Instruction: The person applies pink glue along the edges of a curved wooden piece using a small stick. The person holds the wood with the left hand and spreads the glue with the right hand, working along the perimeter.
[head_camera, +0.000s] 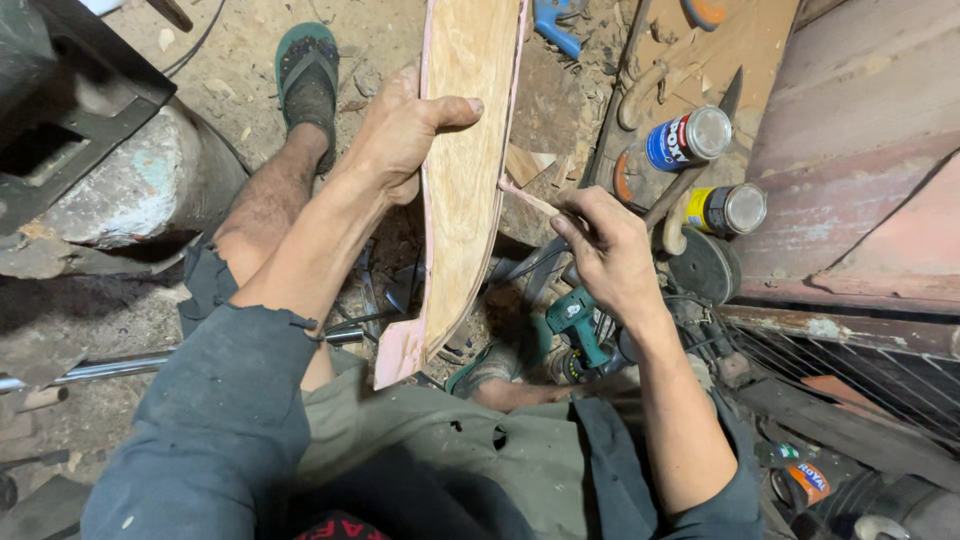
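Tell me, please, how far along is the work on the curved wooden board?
Done, it seems: pink coating covers the wooden board's long edges and lower end. In hand: the left hand grips the board upright, while the right hand presses a thin pink-tipped stick against its right edge. Left: the broad face is bare wood; the top is out of view. Two cans lie nearby.

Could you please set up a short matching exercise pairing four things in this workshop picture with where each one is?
Things:
1. wooden board
2. thin stick
3. green drill
4. two cans

Places:
A. on the floor below the right hand
B. lying at the right, beside the rusty metal sheet
C. gripped by the left hand
D. pinched in the right hand, touching the board's edge

Pairs: 1-C, 2-D, 3-A, 4-B
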